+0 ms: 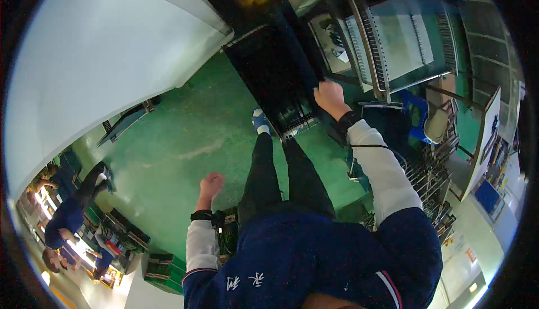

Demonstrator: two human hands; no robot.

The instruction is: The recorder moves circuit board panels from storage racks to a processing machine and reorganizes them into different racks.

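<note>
My right hand [330, 97] grips the right edge of a long black slotted rack [275, 73] that stretches away from me over the green floor. My left hand [211, 186] hangs at my side, closed into a loose fist with nothing in it. My legs in dark trousers and one blue-and-white shoe [260, 121] show below the rack's near end.
A large white machine housing [106, 45] fills the left. A metal frame holding grey slotted trays [393, 39] stands to the right of the rack, with a blue chair [418, 119] and wire racks [432, 174] beyond. Other people [67, 213] work at far left.
</note>
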